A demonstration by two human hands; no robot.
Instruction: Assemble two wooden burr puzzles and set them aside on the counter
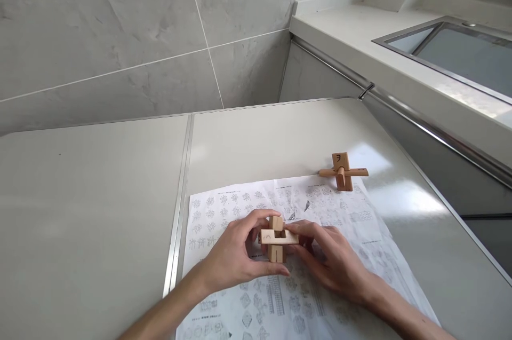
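Between my two hands sits a wooden burr puzzle (279,239), made of notched wooden bars that cross each other. A horizontal bar with a pencilled mark and a square notch faces me, across upright bars. My left hand (236,252) grips it, fingers over the top and thumb along the bottom. At its right end, the fingers of my right hand (326,254) are closed on the horizontal bar. Some fingertips are hidden behind the wood. Under my hands lies a large printed instruction sheet (224,276) covered with small puzzle drawings.
A second wooden cross-shaped puzzle (343,172), marked on its top piece, stands at the sheet's upper right edge. The pale table (100,212) has a metal seam left of the sheet. A white counter (344,30) with a sink (420,41) rises at right, near a grey tiled wall.
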